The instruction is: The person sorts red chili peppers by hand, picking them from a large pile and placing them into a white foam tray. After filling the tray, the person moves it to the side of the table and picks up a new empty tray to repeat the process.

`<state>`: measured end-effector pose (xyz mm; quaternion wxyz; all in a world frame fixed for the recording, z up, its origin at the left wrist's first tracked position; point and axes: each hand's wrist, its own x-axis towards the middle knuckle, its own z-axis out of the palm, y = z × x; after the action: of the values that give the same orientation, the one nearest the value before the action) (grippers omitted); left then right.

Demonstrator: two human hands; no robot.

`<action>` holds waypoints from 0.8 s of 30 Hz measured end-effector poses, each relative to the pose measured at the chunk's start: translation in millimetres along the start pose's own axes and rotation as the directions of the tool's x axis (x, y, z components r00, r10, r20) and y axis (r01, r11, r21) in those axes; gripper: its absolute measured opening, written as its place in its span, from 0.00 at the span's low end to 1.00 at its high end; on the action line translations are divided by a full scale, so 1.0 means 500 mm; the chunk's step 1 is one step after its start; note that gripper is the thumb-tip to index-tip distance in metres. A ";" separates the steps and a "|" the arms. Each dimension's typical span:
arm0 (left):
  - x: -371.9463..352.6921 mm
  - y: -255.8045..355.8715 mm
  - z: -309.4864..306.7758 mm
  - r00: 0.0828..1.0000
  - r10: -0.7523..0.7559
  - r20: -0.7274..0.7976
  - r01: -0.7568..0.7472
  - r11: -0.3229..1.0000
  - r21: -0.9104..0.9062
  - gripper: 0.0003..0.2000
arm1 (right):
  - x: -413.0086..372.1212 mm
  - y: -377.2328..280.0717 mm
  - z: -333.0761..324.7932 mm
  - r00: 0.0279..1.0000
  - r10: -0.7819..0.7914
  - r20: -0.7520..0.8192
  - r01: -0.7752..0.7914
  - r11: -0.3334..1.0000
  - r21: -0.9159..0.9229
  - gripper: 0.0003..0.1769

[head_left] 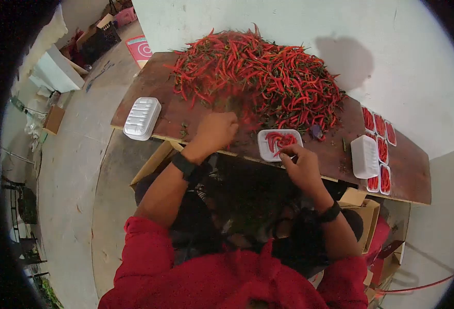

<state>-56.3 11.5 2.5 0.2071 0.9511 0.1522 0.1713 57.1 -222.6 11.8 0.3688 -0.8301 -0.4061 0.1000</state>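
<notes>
A large heap of red chillies (268, 72) with green stems lies along the back of the brown wooden table (178, 116). Before it, near the front edge, stands a white tray (262, 149) with some red chillies (279, 140) in it. My left hand (217, 131) is just in front of the heap, its fingers curled; what they hold, if anything, cannot be made out. Over the tray's right front corner, my right hand (300, 164) has thumb and forefinger pinched on a red chilli.
A stack of white trays (142, 118) stands at the table's left end, another white stack (364, 157) to the right. Beyond that are several filled chilli trays (381, 149). Cardboard boxes (367, 219) sit below the table, and a white wall rises behind.
</notes>
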 end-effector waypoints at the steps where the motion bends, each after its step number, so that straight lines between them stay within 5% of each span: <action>1: -0.004 0.003 -0.001 1.000 -0.003 -0.001 0.003 1.000 0.004 0.08 | 0.002 0.005 0.006 0.999 -0.035 -0.016 0.035 0.999 0.005 0.12; 4: -0.011 0.021 -0.011 0.999 -0.016 -0.046 0.016 1.000 0.010 0.08 | 0.012 0.003 0.018 0.997 -0.072 -0.031 0.072 0.997 0.003 0.13; 7: -0.014 0.049 -0.009 0.992 -0.094 0.089 0.091 0.995 0.039 0.08 | 0.023 -0.023 0.013 1.000 -0.021 -0.015 0.022 0.999 0.039 0.15; 9: -0.028 0.065 0.008 0.979 0.160 0.127 -0.140 0.978 -0.154 0.07 | 0.027 -0.035 0.013 1.000 0.030 0.007 -0.030 0.996 0.089 0.15; 12: -0.031 0.083 0.032 0.950 0.241 0.200 -0.205 0.961 -0.185 0.07 | 0.028 -0.030 0.018 1.000 -0.027 0.013 0.025 0.991 0.128 0.14; 14: -0.032 0.083 0.040 0.955 0.223 0.194 -0.176 0.956 -0.236 0.07 | 0.028 -0.021 0.016 0.989 -0.079 0.127 0.068 0.994 0.087 0.12; 24: -0.027 0.097 0.069 0.951 0.251 0.183 -0.211 0.954 -0.214 0.06 | 0.022 -0.001 0.027 0.990 -0.068 0.120 0.066 0.998 0.020 0.10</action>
<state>-44.6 -47.2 -9.0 0.2910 0.9506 -0.0003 0.1080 57.8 -206.8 3.8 0.3536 -0.8054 -0.4544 0.1408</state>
